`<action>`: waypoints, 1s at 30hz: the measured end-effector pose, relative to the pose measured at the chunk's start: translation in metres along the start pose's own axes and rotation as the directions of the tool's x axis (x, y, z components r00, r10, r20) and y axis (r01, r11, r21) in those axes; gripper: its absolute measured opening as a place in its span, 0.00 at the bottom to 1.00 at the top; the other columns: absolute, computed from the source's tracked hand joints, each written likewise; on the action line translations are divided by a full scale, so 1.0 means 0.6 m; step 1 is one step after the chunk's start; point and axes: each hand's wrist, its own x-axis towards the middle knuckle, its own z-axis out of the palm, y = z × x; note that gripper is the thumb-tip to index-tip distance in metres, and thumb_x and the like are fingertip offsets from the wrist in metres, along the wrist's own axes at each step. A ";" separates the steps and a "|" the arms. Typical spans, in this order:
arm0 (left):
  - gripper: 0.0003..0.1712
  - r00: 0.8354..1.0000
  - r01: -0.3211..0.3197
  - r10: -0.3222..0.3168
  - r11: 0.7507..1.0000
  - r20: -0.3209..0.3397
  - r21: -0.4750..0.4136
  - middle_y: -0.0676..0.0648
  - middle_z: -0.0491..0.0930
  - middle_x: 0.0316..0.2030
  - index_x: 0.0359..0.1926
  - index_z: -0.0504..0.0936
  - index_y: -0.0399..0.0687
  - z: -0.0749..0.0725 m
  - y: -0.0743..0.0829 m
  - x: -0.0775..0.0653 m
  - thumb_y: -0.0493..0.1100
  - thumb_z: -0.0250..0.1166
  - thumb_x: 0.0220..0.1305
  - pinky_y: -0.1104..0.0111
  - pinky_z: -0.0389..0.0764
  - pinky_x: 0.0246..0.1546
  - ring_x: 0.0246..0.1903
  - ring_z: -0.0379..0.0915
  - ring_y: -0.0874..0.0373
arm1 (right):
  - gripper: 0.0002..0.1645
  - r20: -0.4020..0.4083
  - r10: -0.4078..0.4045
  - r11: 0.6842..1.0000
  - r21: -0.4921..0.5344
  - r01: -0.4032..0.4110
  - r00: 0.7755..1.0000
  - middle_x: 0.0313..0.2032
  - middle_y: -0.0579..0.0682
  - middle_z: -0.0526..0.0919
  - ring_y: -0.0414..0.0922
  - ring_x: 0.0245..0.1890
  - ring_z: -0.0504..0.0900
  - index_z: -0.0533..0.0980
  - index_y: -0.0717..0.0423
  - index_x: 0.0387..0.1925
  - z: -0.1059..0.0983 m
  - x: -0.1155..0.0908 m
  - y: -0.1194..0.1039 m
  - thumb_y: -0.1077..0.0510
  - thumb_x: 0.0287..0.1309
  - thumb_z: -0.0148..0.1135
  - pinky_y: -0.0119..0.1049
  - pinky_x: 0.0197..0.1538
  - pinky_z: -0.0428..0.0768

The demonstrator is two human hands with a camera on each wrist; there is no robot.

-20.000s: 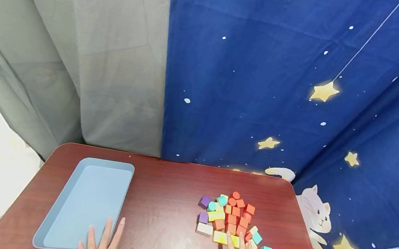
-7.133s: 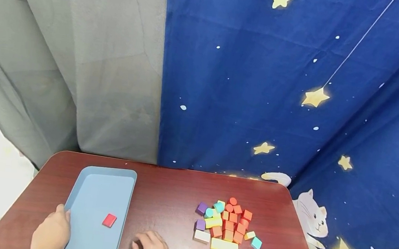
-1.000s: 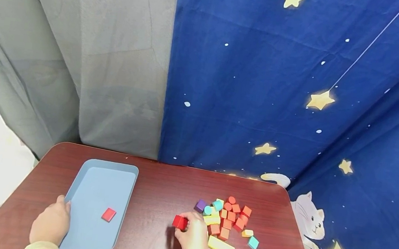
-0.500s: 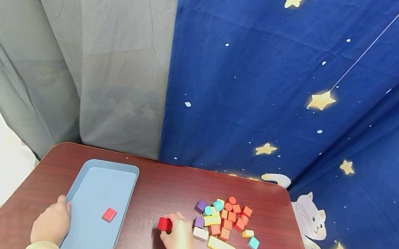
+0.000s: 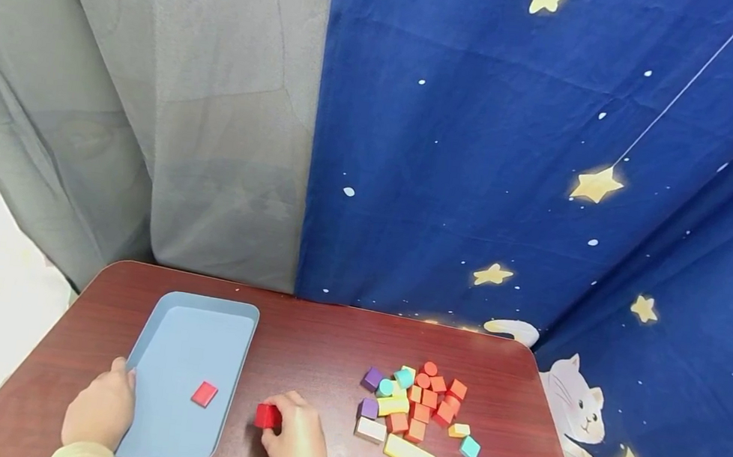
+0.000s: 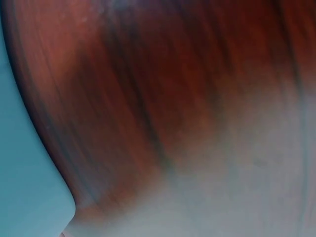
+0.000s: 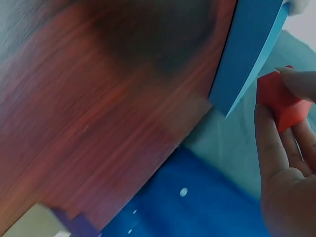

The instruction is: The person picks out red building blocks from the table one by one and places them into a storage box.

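Observation:
My left hand (image 5: 100,408) grips the left rim of a light blue tray (image 5: 167,455). One red square block (image 5: 204,393) lies in the tray, right of its middle. Just off the tray's right side, my right hand (image 5: 298,439) pinches a red block (image 5: 267,416) between thumb and fingertips. In the right wrist view the same red block (image 7: 281,101) shows between thumb and fingers, with the tray wall (image 7: 247,54) close by. The left wrist view shows the table and a tray corner (image 6: 29,163), but no hand.
On the right of the dark red table (image 5: 321,329) sits a cluster of red blocks (image 5: 422,413) mixed with yellow, teal and purple ones. A white block (image 5: 370,430) and a long yellow block (image 5: 409,455) lie at its front. Curtains (image 5: 412,188) hang behind the table.
Over the last second my right hand carried the red block left, from beside the cluster toward the tray. Earlier, both hands lay spread out and the tray held nothing. My left hand still grips the tray.

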 end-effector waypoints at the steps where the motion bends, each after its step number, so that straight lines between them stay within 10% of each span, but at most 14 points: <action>1: 0.26 1.000 -0.003 0.003 1.000 -0.001 0.001 0.24 0.75 0.37 0.58 0.58 0.25 0.001 0.000 0.000 0.47 0.42 0.74 0.45 0.73 0.26 0.33 0.75 0.27 | 0.23 0.002 -0.016 1.000 0.002 0.016 1.000 0.34 0.35 0.79 0.27 0.34 0.75 0.81 0.46 0.36 0.004 0.000 -0.004 0.67 0.32 0.72 0.15 0.39 0.68; 30: 0.27 1.000 0.003 -0.003 1.000 0.024 0.005 0.25 0.75 0.35 0.57 0.58 0.26 -0.002 0.003 -0.001 0.49 0.40 0.75 0.46 0.73 0.26 0.32 0.76 0.29 | 0.15 0.307 -0.133 0.959 -0.202 0.201 0.943 0.29 0.29 0.73 0.22 0.29 0.69 0.80 0.38 0.35 0.093 0.015 -0.102 0.49 0.42 0.76 0.15 0.30 0.64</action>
